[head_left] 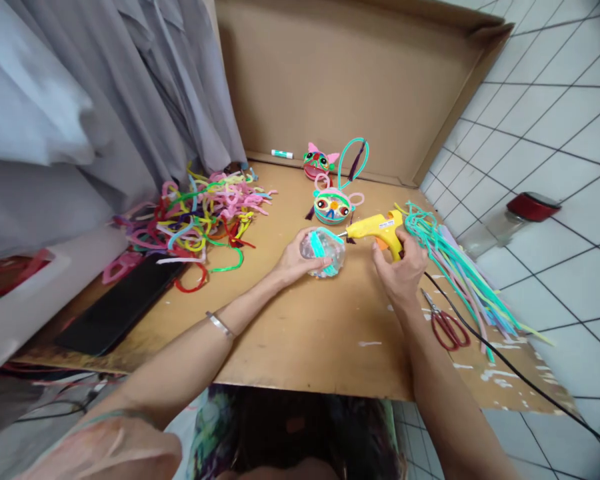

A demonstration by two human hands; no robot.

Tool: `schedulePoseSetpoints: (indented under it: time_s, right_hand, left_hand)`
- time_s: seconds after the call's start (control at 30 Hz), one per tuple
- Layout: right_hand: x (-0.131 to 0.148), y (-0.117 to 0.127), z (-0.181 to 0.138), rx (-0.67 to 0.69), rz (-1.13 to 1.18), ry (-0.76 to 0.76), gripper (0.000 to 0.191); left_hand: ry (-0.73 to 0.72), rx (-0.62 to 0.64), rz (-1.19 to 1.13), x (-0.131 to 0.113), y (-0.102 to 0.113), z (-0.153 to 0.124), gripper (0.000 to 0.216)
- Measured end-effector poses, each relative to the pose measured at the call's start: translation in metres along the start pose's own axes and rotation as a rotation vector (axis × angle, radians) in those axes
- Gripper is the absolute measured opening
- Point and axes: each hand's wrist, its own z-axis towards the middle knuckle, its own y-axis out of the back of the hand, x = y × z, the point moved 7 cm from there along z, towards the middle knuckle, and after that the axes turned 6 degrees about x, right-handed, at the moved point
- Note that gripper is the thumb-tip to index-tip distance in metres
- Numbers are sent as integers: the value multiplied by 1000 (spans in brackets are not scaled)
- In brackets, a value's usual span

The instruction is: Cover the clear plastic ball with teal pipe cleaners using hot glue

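My left hand [296, 261] is wrapped round a clear, round plastic piece [324, 251] with a teal pipe cleaner on it, resting on the cardboard work surface [300, 333]. My right hand [401, 267] grips a yellow hot glue gun [377, 229], whose nozzle points left at the plastic piece, almost touching it. Two finished pipe-cleaner animal faces stand just behind: a teal and pink one [333, 205] and a pink-eared one [318, 162] farther back.
A tangle of coloured pipe cleaners [200, 217] lies at the left, a bundle of straight teal and pastel ones [455, 267] at the right. Red-handled scissors [445, 323] and the gun's black cord [505, 363] lie right of my arm. A black phone [120, 307] sits front left.
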Motion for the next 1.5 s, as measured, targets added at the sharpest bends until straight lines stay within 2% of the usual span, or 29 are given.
schedulePoseSetpoints:
  time_s: [0.2,0.5,0.83,1.23,1.5]
  right_hand:
    - [15,3,-1,35,-26,73,41]
    - [15,6,-2,36,-35,97,41]
    - [13,7,0,10,-68,111,40]
    - [9,7,0,-27,-55,166,42]
    - [10,8,2,-27,-57,187,41]
  left_hand:
    - [-13,59,4,-5,-8,-3,84]
    - [-85,71,124,-16,-13,-6,86]
    - [-157,73,182,-17,-11,-7,84]
    - [-113,69,210,-19,-12,-8,84]
    - [-148,74,197,-20,-13,-8,82]
